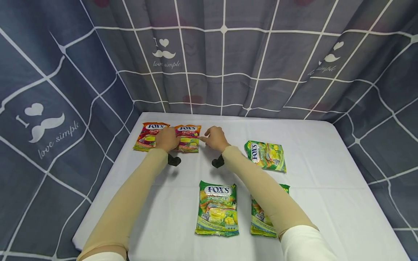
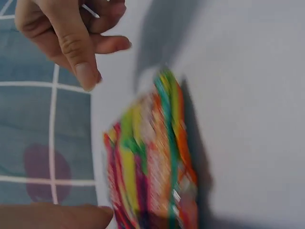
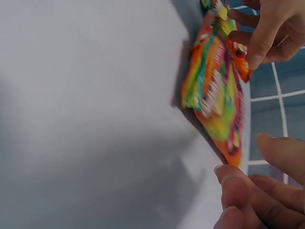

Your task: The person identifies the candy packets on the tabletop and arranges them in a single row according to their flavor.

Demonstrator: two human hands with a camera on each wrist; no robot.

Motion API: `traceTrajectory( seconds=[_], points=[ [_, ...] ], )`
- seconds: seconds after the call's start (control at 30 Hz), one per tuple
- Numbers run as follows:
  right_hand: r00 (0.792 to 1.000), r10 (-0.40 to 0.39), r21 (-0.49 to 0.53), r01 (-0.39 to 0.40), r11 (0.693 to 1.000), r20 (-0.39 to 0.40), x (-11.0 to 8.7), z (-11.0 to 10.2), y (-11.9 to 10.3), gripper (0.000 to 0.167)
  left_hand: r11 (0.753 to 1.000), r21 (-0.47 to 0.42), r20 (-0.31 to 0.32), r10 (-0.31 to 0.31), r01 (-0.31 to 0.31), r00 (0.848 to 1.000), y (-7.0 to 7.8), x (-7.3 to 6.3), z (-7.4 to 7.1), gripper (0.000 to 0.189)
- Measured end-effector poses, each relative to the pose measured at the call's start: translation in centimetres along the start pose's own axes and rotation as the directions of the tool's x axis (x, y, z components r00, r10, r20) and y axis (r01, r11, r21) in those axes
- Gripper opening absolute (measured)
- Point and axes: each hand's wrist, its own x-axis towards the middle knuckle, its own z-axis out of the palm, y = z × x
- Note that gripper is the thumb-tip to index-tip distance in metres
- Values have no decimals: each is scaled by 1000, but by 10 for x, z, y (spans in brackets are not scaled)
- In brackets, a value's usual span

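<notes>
Two red and orange Fox's Fruits candy bags lie at the table's back left. My left hand point(image 1: 167, 139) is between them, covering the right edge of the left candy bag point(image 1: 147, 139). Its thumb and fingers pinch the left edge of the right candy bag point(image 1: 189, 139), as the right wrist view shows at that bag's corner point(image 3: 242, 67). Just right of this bag, my right hand point(image 1: 215, 137) hovers with loosely bent fingers and nothing between them. In the left wrist view the bag point(image 2: 150, 157) is blurred, with the right hand point(image 2: 71, 36) beyond it.
Green Fox's Spring Tea bags lie on the white table point(image 1: 326, 203): one at the right point(image 1: 266, 156), one at front centre point(image 1: 217, 210), and one point(image 1: 261, 221) partly hidden under my right forearm. A grey checked curtain point(image 1: 241, 54) encloses the back and sides.
</notes>
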Motion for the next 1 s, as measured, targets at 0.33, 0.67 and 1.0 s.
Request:
traceTrajectory(
  seconds=[0.33, 0.67, 1.0],
  points=[
    [994, -75, -57, 71, 996, -77, -32, -60, 27, 35, 963, -223, 47, 169, -154, 985, 46, -8, -10, 26],
    [996, -48, -78, 42, 996, -74, -76, -118, 71, 31, 900, -388, 148, 276, -201, 950, 97, -15, -7, 32],
    [988, 85, -109, -99, 989, -130, -116, -172, 128, 35, 848, -490, 244, 356, -202, 902, 150, -14, 13, 33]
  ],
)
